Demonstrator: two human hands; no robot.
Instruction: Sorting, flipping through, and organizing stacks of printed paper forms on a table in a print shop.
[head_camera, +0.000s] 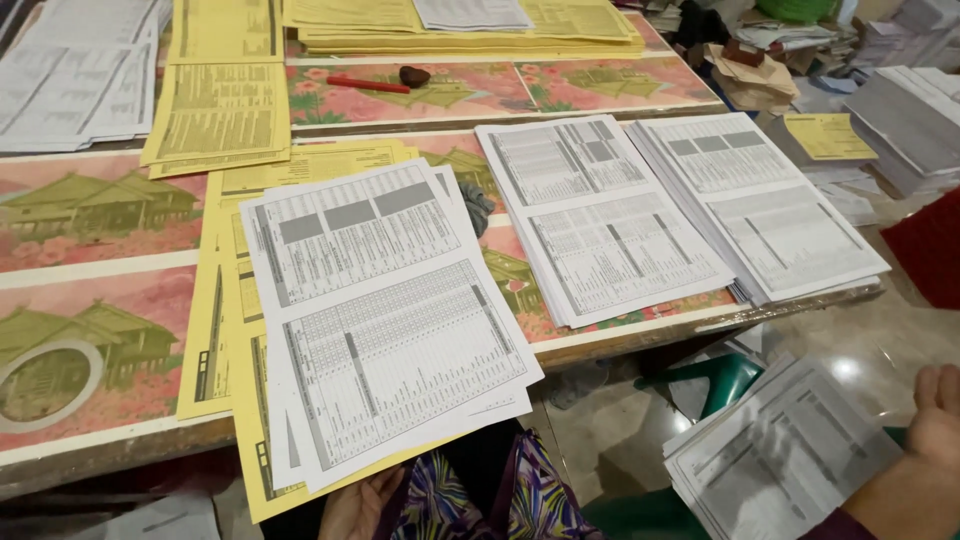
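Head view of a worktop (90, 265) covered with a pink, house-patterned sheet and laid out with stacks of printed forms. The left hand (358, 503) appears at the lower edge, palm up and fingers loosely spread, beneath the overhanging near corner of a white table-printed stack (385, 320); whether it actually pinches the paper cannot be told. That white stack lies askew on a yellow stack (225, 330) whose edges project past the worktop's near rim. The right hand (938, 412) is at the lower right, fingers extended and roughly flat, resting against the far edge of a separate white bundle (780, 455) held low, off the worktop and above the glossy floor (870, 350); the grip itself is cut off by the frame edge. Two further white stacks (600, 215) (760, 200) lie side by side, touching, on the right part of the worktop. Beyond them, a red pen (368, 84) and a dark brown stone-like lump (414, 75) lie just beside each other. More yellow forms (220, 105) sit at upper left, with grey-white sheets (70, 80) beside them. A green plastic stool (725, 378) stands under the worktop's right end. Patterned purple cloth (470, 500) covers the person's lap.
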